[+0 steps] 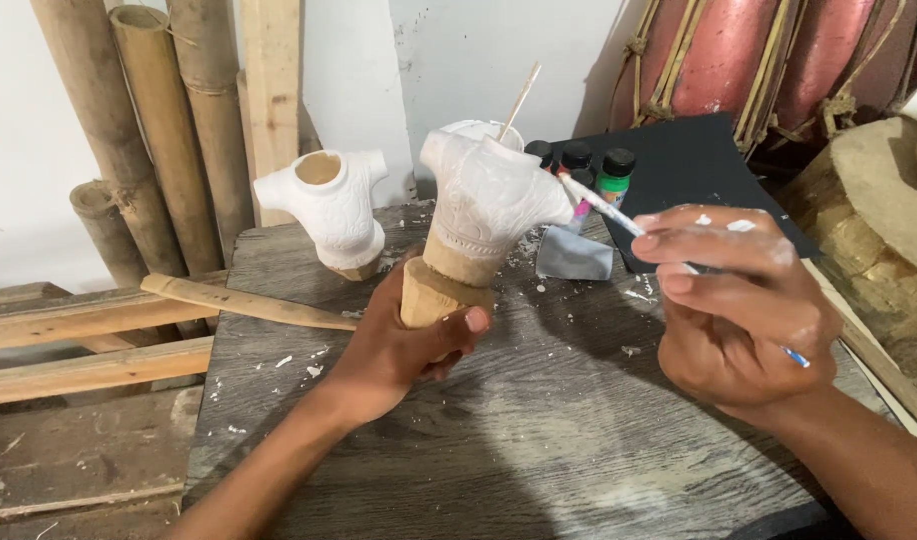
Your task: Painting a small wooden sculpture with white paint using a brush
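Head view: left hand (404, 345) grips the carving (479, 215) by its bare wooden base, upright above the table (539, 440). Right hand (744, 305), just beside, pinches a brush (604, 205) touching the carving's white side. Open tabletop lies below both; a second carving (331, 208) stands beyond.

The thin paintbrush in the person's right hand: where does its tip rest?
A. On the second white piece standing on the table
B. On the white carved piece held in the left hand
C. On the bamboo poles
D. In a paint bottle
B: the paintbrush in the right hand meets the white-coated carved wooden piece, whose bare wooden base the left hand holds.
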